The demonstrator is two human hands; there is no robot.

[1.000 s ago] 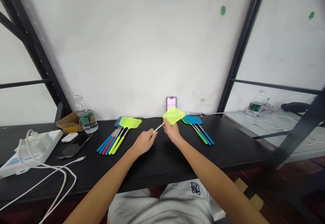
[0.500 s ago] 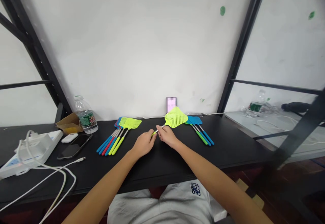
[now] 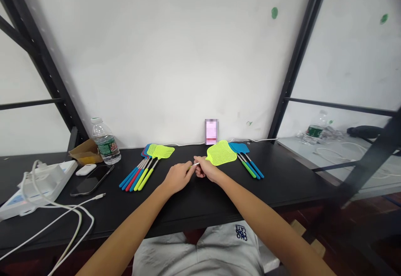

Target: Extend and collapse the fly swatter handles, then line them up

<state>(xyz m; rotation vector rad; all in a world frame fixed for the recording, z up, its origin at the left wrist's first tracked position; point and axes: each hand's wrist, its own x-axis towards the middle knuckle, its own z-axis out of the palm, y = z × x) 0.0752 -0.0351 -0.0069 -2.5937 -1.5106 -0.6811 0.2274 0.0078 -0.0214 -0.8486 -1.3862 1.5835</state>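
A yellow-green fly swatter (image 3: 222,153) is held between both hands above the black table, its perforated head pointing right. My left hand (image 3: 179,176) is closed around its handle, most of which the fingers hide. Wrapped round the metal shaft near the head is my right hand (image 3: 205,169), close beside the left. To the left lies a fanned group of fly swatters (image 3: 144,171) with blue, red and yellow-green handles. Right of the held head, blue fly swatters (image 3: 241,148) and a green-handled one (image 3: 249,169) lie together, their heads overlapping.
Along the left stand a water bottle (image 3: 107,143), a cardboard box (image 3: 86,153), a dark phone (image 3: 92,180), a white earphone case (image 3: 86,170) and a power strip (image 3: 40,188) with loose cables. An upright phone (image 3: 211,131) leans on the wall behind the black table (image 3: 282,175).
The held swatter's head has come down and slightly right, uncovering more of the upright phone. My right hand has turned and lowered a little; the left hand has barely moved.
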